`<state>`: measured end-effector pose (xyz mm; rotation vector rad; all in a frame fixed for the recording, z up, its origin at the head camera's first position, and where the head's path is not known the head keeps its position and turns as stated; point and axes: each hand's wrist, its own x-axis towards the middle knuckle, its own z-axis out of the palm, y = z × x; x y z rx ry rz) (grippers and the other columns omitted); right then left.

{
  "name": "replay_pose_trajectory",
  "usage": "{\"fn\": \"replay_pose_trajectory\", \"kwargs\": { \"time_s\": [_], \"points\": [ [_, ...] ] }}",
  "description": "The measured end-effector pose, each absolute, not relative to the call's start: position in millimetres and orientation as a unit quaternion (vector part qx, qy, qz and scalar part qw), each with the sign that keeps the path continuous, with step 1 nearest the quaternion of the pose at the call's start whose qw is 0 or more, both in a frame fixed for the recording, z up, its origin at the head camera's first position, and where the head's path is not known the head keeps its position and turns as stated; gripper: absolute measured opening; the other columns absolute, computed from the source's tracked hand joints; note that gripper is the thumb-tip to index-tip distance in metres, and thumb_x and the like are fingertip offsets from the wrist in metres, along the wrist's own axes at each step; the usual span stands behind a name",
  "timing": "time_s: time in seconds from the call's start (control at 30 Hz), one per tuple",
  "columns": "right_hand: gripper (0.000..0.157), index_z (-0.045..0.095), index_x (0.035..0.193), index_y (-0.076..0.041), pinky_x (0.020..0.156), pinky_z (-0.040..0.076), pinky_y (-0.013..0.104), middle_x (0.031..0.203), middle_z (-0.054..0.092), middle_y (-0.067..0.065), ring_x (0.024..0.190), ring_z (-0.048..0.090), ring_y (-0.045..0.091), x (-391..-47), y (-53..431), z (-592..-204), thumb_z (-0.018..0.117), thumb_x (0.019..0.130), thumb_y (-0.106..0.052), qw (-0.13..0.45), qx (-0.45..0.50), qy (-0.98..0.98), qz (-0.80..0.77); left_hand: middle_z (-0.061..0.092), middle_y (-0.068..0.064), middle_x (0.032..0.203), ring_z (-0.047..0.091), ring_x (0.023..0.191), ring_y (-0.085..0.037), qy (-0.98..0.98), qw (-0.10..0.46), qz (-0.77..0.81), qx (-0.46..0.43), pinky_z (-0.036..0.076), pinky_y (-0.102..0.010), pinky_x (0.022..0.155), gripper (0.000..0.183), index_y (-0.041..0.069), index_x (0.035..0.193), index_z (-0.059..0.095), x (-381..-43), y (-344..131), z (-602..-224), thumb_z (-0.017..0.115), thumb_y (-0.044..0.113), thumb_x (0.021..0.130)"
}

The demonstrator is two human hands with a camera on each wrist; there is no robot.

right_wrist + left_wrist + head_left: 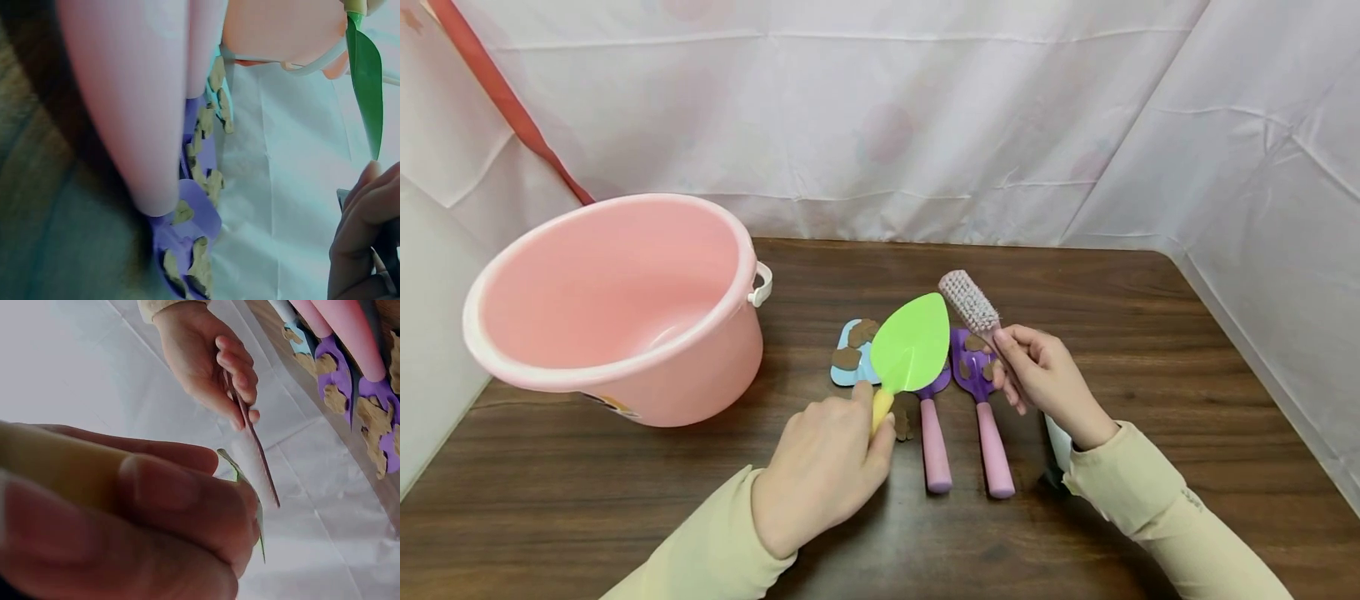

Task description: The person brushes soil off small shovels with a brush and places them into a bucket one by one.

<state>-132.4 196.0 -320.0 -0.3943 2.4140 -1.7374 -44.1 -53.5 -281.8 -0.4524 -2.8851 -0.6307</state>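
Note:
My left hand (823, 467) grips the yellow handle of a toy trowel, its green blade (917, 342) raised above the table. The right hand (1052, 379) holds a small pink brush (970, 302) by its handle, bristles facing up in the head view. Blade and brush head are close but apart. Beneath them lie two purple toy garden tools with pink handles (995, 450) and a light-blue tool (842, 374) partly hidden by the trowel. Brown clay-like pieces (200, 262) stick to these tools.
A large pink bucket (722, 367) with a white handle (762, 285) stands at the left. Under the right wrist lies a partly hidden white and dark object (1058, 442). Pale curtains (865, 117) hang behind the brown wooden table (1097, 292).

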Motion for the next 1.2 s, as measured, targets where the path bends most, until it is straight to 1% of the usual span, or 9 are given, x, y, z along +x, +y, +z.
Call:
{"fn": "replay_pose_trajectory", "kwargs": {
  "time_s": [0.2,0.33,0.43,0.5,0.67,0.83,1.03,1.2],
  "points": [
    [0.036,0.055,0.091,0.004,0.033,0.041,0.034,0.058,0.057,0.008,0.037,0.046,0.011,-128.1,199.8,-323.2,0.041,0.103,-0.027,0.075,-0.133,0.808,-0.569,0.033,0.003,0.051,0.034,0.042,-0.014,-0.961,0.097,-0.216,-0.141,0.029,-0.029,0.039,0.023,0.010,0.074,0.045,-44.2,-61.8,-279.7,0.060,0.019,0.087],
    [0.037,0.057,0.091,0.004,0.033,0.042,0.034,0.059,0.057,0.008,0.037,0.046,0.012,-126.1,202.7,-325.2,0.042,0.102,-0.028,0.079,-0.133,0.818,-0.554,0.036,0.002,0.050,0.035,0.041,-0.014,-0.962,0.087,-0.230,-0.118,0.028,-0.028,0.039,0.023,0.010,0.073,0.045,-44.3,-70.0,-277.0,0.060,0.020,0.088],
    [0.039,0.058,0.093,0.005,0.034,0.042,0.034,0.059,0.057,0.008,0.037,0.046,0.014,-124.8,205.4,-326.6,0.043,0.102,-0.029,0.081,-0.132,0.826,-0.542,0.037,0.000,0.051,0.036,0.041,-0.015,-0.964,0.075,-0.237,-0.100,0.028,-0.027,0.039,0.023,0.009,0.074,0.045,-44.0,-77.1,-273.4,0.060,0.020,0.088],
    [0.040,0.058,0.094,0.007,0.034,0.043,0.034,0.060,0.057,0.009,0.037,0.046,0.014,-124.0,206.5,-327.1,0.044,0.102,-0.030,0.083,-0.130,0.829,-0.538,0.038,0.000,0.051,0.037,0.041,-0.015,-0.964,0.077,-0.235,-0.095,0.029,-0.028,0.039,0.023,0.010,0.075,0.045,-43.7,-81.9,-270.8,0.060,0.021,0.089],
    [0.042,0.057,0.097,0.009,0.035,0.043,0.034,0.061,0.058,0.009,0.037,0.047,0.015,-122.9,208.7,-328.4,0.044,0.102,-0.031,0.086,-0.128,0.829,-0.538,0.037,0.002,0.050,0.036,0.042,-0.014,-0.963,0.104,-0.230,-0.091,0.029,-0.029,0.042,0.025,0.012,0.074,0.044,-40.4,-94.1,-263.3,0.060,0.024,0.090],
    [0.042,0.058,0.098,0.008,0.035,0.043,0.034,0.062,0.059,0.006,0.038,0.047,0.015,-122.3,210.1,-328.8,0.043,0.102,-0.031,0.085,-0.129,0.830,-0.536,0.036,0.004,0.049,0.035,0.042,-0.012,-0.962,0.116,-0.232,-0.089,0.030,-0.027,0.043,0.026,0.014,0.072,0.043,-34.6,-105.4,-254.1,0.060,0.023,0.089],
    [0.040,0.059,0.099,0.008,0.035,0.043,0.033,0.061,0.058,0.004,0.038,0.047,0.014,-120.4,212.5,-328.9,0.044,0.102,-0.028,0.079,-0.132,0.830,-0.536,0.034,0.007,0.048,0.034,0.042,-0.010,-0.961,0.140,-0.212,-0.107,0.030,-0.025,0.044,0.026,0.016,0.072,0.042,-32.3,-117.6,-243.7,0.062,0.022,0.088],
    [0.037,0.058,0.097,0.008,0.034,0.043,0.033,0.060,0.058,0.004,0.037,0.047,0.014,-117.9,213.2,-328.8,0.045,0.101,-0.026,0.075,-0.133,0.828,-0.539,0.032,0.008,0.048,0.031,0.042,-0.008,-0.961,0.158,-0.185,-0.131,0.029,-0.024,0.043,0.030,0.016,0.070,0.038,-33.8,-126.7,-231.5,0.062,0.021,0.088]
  ]
}}
